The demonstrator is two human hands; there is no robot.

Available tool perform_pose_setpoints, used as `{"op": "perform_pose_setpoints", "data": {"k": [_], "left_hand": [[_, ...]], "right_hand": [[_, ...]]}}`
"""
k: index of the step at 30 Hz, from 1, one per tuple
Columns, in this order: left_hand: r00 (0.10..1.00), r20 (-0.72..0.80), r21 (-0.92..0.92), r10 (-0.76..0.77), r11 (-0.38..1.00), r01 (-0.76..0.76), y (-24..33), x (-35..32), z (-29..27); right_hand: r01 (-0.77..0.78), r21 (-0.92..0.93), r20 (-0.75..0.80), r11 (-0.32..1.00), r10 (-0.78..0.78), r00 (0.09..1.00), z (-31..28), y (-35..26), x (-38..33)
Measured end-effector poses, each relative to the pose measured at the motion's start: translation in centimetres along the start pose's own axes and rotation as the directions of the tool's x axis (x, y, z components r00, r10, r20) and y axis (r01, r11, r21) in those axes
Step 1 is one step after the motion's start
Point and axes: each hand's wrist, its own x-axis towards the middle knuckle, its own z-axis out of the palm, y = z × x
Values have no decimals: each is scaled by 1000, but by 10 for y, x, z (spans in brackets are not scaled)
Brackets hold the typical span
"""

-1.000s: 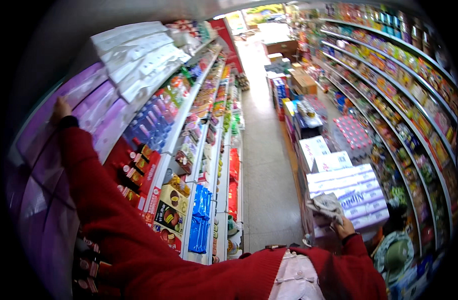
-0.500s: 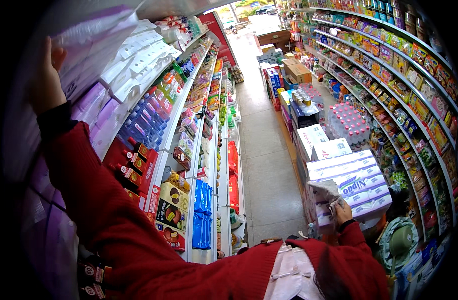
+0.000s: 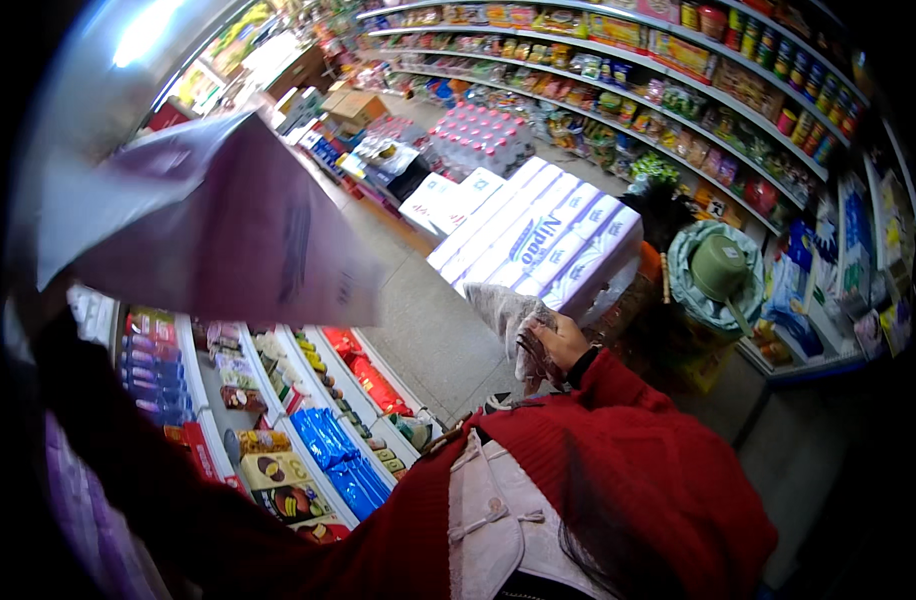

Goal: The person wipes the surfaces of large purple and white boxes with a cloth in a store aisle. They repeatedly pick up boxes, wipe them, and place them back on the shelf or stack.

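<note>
A large pale purple soft pack (image 3: pixel 213 225) is raised in front of me at the upper left, off the shelf. My left arm in a red sleeve (image 3: pixel 128 450) reaches up to its lower left corner. My left hand is hidden at the dark rim behind the pack. My right hand (image 3: pixel 558 340) is low at the centre, near my chest, closed on a crumpled grey cloth (image 3: pixel 508 315). I wear a red jacket over a light buttoned top (image 3: pixel 498 510).
Shelves on my left hold snack boxes (image 3: pixel 273 470), blue packs (image 3: pixel 343 460) and red packs (image 3: pixel 363 375). A stack of white and blue paper packs (image 3: pixel 538 235) and pink bottle cases (image 3: pixel 478 135) stand in the aisle. Stocked shelves (image 3: pixel 678 90) run along the right, beside a green bucket (image 3: pixel 718 270).
The purple pack has come off the top shelf and now hangs in front of me, held up by my left arm. The view has swung toward the aisle. My right hand still holds the cloth.
</note>
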Motion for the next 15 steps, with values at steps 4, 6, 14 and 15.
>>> {"op": "perform_pose_setpoints", "data": {"k": [4, 6, 14, 15], "left_hand": [[998, -36, -104, -60, 993, 55, -10, 5, 112], [992, -97, -159, -85, 985, 69, 7, 10, 172], [853, -73, -712, -516, 626, 318, 174, -87, 371], [768, 266, -961, -582, -217, 169, 204, -116, 401]], "right_hand": [[-19, 49, -193, 999, 28, 981, -25, -26, -32], [-37, 57, -331, 998, 54, 942, -52, -26, -51], [-81, -25, -830, 996, 24, 557, -100, -54, -134], [-36, 36, -911, 999, 48, 411, -105, -47, -137]]}}
